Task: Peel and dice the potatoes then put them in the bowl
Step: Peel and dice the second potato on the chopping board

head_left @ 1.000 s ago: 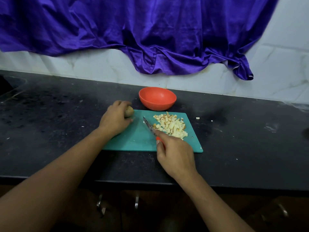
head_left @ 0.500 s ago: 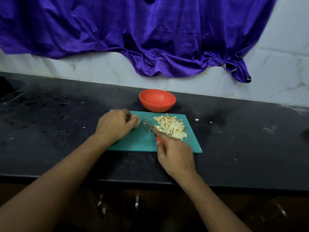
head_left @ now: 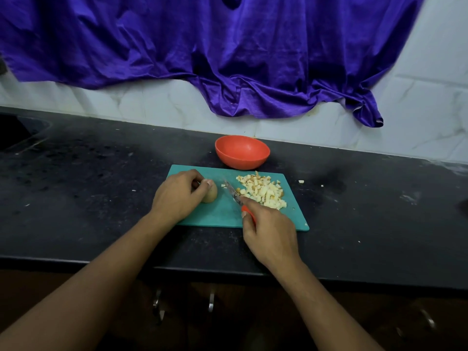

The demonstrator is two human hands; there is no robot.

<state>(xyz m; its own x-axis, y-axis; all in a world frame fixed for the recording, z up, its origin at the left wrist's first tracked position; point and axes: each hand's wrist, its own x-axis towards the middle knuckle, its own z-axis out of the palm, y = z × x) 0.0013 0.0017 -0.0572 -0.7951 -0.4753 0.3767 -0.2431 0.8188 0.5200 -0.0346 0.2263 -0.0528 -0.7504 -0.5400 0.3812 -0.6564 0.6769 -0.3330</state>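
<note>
Your left hand (head_left: 178, 196) curls around the potato (head_left: 210, 194); your right hand (head_left: 269, 236) grips the knife (head_left: 234, 196). The round potato could roll, exposing fingertips (head_left: 209, 183).

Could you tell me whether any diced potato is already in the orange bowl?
No, the orange bowl shows only its bare inside, while the diced potato lies heaped on the teal cutting board.
</note>
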